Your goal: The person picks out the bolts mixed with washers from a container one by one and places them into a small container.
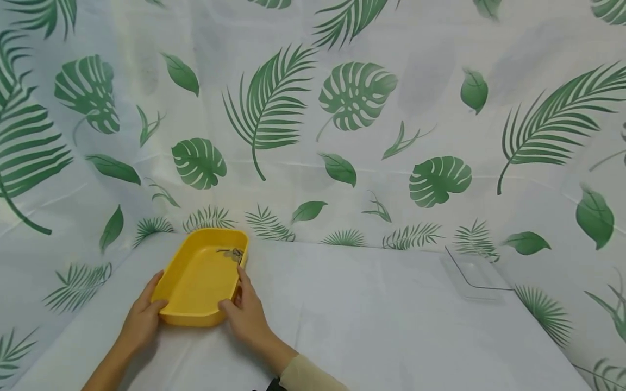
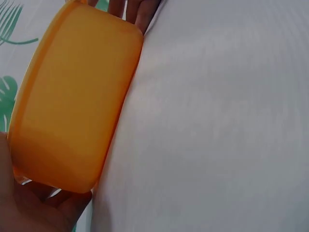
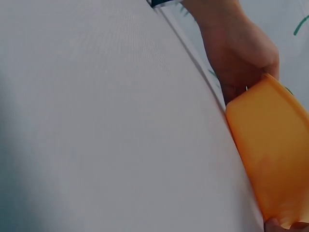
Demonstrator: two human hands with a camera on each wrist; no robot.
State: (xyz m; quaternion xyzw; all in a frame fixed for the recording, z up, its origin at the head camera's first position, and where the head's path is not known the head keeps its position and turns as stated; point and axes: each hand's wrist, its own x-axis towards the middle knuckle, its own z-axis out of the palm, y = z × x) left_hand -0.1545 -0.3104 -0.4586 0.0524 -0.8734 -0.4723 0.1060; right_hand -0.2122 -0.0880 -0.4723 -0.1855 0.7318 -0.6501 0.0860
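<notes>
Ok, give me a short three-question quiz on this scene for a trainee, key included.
1. True or false: both hands grip the yellow tray by its near end.
2. Which side of the table holds the clear plastic lid? A) the person's left B) the person's right C) it lies inside the tray
3. Fill in: the small metal object lies in the tray's ____ corner, away from the person.

Key
1. True: the left hand and the right hand each grip a near corner.
2. B
3. far right
</notes>
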